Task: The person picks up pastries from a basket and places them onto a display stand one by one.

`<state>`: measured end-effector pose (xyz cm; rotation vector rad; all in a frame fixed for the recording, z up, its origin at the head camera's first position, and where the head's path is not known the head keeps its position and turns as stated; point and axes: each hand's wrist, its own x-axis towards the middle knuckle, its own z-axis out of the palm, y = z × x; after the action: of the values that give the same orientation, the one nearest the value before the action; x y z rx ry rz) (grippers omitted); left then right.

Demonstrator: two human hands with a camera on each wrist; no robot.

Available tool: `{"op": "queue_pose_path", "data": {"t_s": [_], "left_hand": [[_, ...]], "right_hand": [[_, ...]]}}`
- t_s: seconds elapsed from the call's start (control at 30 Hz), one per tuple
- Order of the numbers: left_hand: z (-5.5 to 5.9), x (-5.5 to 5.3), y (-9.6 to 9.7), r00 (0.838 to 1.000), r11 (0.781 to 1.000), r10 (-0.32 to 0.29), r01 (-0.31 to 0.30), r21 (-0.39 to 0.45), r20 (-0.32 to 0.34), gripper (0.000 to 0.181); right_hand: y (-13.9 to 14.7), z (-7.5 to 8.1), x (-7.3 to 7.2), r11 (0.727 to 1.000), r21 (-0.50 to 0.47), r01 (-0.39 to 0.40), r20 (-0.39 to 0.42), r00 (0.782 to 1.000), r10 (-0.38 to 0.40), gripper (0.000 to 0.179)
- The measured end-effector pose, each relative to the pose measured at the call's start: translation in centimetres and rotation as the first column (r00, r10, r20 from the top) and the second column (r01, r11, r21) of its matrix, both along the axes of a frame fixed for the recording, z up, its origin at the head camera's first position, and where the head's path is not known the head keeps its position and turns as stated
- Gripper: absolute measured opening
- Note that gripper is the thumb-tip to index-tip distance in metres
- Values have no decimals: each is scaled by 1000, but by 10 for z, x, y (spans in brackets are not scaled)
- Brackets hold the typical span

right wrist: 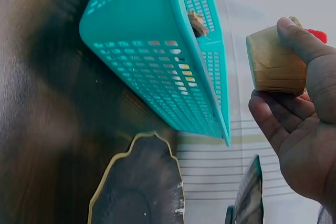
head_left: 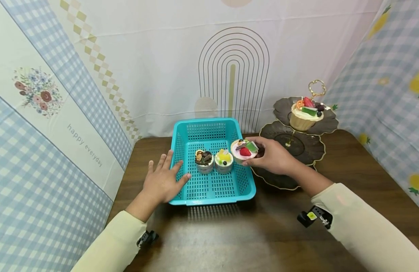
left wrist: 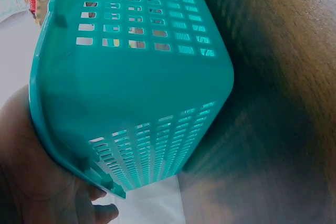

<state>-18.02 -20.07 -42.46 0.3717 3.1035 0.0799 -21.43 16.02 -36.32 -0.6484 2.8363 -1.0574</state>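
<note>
My right hand (head_left: 275, 155) grips a cupcake (head_left: 244, 150) with pink cream, a strawberry and a green slice on top, over the right rim of a turquoise plastic basket (head_left: 209, 202). In the right wrist view, thumb and fingers hold the tan cup (right wrist: 275, 61) from its sides, above the rim. With fingers spread, my left hand (head_left: 163, 181) rests on the basket's left rim. Inside the basket stand a chocolate-topped cupcake (head_left: 204, 162) and a yellow-fruit cupcake (head_left: 224, 161), side by side.
Right of the basket stands a tiered stand of dark, gold-edged scalloped plates (head_left: 275, 132). Its top plate bears a fruit cupcake (head_left: 305, 117); a gold ring handle (head_left: 317, 88) rises behind. The wooden table (head_left: 223, 241) meets patterned cloth (head_left: 162, 75) at the back and sides.
</note>
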Motion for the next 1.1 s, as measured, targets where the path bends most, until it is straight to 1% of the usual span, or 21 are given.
{"op": "queue_pose_path", "data": {"t_s": [0.37, 0.5, 0.67, 0.83, 0.97, 1.1], "left_hand": [[1, 0, 1, 1000, 1000, -1, 1, 2, -6, 79], [1, 1, 1, 1000, 1000, 0, 0, 9, -4, 76], [1, 1, 1, 1000, 1000, 2, -2, -4, 0, 81], [1, 1, 1, 1000, 1000, -3, 3, -3, 0, 85], [0, 1, 0, 1000, 1000, -3, 3, 6, 0, 83], [1, 1, 1, 1000, 1000, -3, 3, 11, 1, 77]], "right_hand": [[28, 2, -1, 995, 60, 80, -48, 996, -77, 94], [37, 1, -3, 993, 57, 103, -51, 994, -100, 93], [46, 2, -2, 991, 43, 127, -54, 991, -124, 89], [53, 4, -1, 980, 79, 183, -62, 982, -178, 87], [60, 7, -1, 967, 121, 227, -69, 973, -219, 88], [70, 9, -2, 960, 129, 247, -81, 968, -238, 88]]}}
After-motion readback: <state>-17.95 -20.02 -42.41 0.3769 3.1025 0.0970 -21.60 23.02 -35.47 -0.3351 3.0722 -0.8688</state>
